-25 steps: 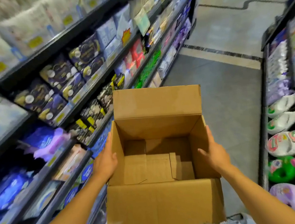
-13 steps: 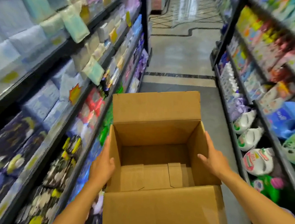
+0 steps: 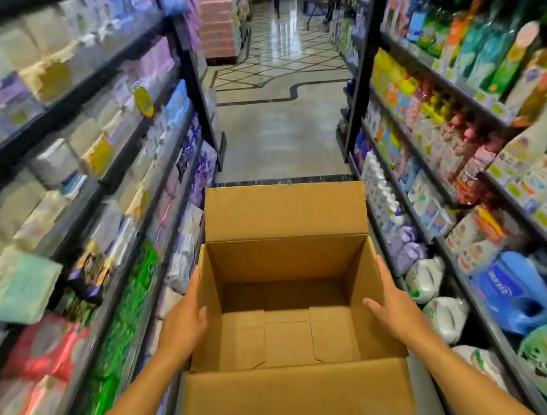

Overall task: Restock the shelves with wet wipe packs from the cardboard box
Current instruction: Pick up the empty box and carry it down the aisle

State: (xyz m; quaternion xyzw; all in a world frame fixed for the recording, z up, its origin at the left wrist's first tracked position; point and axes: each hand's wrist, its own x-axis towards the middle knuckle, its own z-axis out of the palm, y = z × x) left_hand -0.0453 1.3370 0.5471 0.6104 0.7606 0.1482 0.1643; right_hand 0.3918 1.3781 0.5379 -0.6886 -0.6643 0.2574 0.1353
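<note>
I carry an open brown cardboard box (image 3: 297,402) in front of me, low in the middle of the view. Its flaps stand up and only its bare bottom shows inside. My left hand (image 3: 183,329) holds the left wall, fingers flat along the outside and thumb over the rim. My right hand (image 3: 394,309) holds the right wall the same way. The left shelving (image 3: 137,159) carries rows of soft packs in white, purple, green and red, all blurred, so I cannot tell which are wet wipes.
A narrow aisle runs ahead between the two shelf units. The right shelves (image 3: 459,258) hold detergent bottles (image 3: 425,280) and colourful refill bags. Beyond the box lies grey floor (image 3: 280,141), then tiled floor with a stacked display (image 3: 218,25) far off.
The view has swung from the left shelves to straight down the aisle, and the shelves slide past. Both hands keep the same hold on the box.
</note>
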